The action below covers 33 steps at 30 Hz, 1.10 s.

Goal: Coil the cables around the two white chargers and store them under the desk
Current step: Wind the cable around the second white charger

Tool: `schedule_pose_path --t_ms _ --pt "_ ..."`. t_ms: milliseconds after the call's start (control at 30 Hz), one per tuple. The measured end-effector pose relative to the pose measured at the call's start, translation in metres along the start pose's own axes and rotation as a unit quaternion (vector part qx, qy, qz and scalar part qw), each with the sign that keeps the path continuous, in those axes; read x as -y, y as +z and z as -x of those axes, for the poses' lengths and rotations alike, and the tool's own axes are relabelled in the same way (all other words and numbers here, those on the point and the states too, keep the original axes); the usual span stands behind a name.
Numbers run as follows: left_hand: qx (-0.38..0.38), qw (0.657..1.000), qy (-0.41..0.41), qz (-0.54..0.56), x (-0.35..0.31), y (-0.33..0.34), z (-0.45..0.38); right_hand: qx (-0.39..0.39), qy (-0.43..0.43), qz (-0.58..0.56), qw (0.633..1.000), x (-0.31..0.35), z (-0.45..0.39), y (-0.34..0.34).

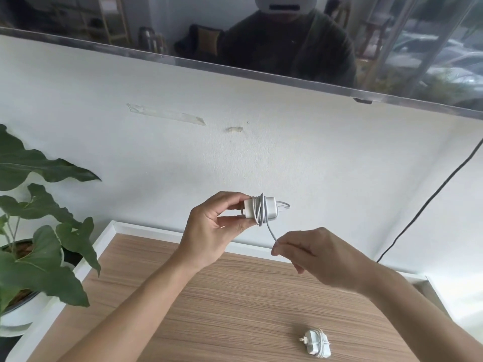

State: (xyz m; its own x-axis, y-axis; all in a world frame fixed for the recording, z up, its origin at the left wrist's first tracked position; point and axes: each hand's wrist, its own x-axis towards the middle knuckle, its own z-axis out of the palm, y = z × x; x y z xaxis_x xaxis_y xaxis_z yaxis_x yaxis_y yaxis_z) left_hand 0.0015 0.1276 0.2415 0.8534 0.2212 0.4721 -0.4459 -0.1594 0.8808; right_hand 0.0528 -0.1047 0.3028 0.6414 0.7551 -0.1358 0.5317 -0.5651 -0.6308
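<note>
Pinching charger (261,210) in left hand (211,231), right hand (316,259) grips cable (270,231) — its end hidden.

A white charger (261,210) wound with a pale grey-white cable (270,232) is seen against a plain white wall (313,158). A second white charger (316,344) is shown on the table (235,309), which is patterned with fine light-brown wood grain and edged in white. Dark green leaves (39,163) are seen above a white pot (18,318). A black cord (428,205) is seen against the wall.
</note>
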Motion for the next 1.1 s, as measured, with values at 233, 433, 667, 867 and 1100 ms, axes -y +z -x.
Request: schedule_pose_path --t_ms 233,433,667,867,1100 --pt "0.022 0.994 0.055 -0.094 0.006 0.001 -0.004 -0.009 -0.061 0.133 0.989 0.034 0.017 -0.029" --pt "0.078 0.979 0.111 -0.150 -0.001 0.005 -0.003 -0.041 -0.098 0.199 0.974 0.049 0.010 -0.053" --pt "0.122 0.978 0.104 -0.135 -0.008 0.006 -0.001 -0.020 -0.062 0.090 0.994 0.056 -0.010 -0.073" --pt "0.149 0.977 0.088 -0.123 -0.013 0.005 0.004 -0.007 -0.028 -0.058 0.998 0.048 -0.027 -0.075" --pt "0.167 0.979 0.065 -0.097 -0.017 0.004 0.007 -0.018 -0.027 -0.105 0.994 0.036 -0.031 -0.076"
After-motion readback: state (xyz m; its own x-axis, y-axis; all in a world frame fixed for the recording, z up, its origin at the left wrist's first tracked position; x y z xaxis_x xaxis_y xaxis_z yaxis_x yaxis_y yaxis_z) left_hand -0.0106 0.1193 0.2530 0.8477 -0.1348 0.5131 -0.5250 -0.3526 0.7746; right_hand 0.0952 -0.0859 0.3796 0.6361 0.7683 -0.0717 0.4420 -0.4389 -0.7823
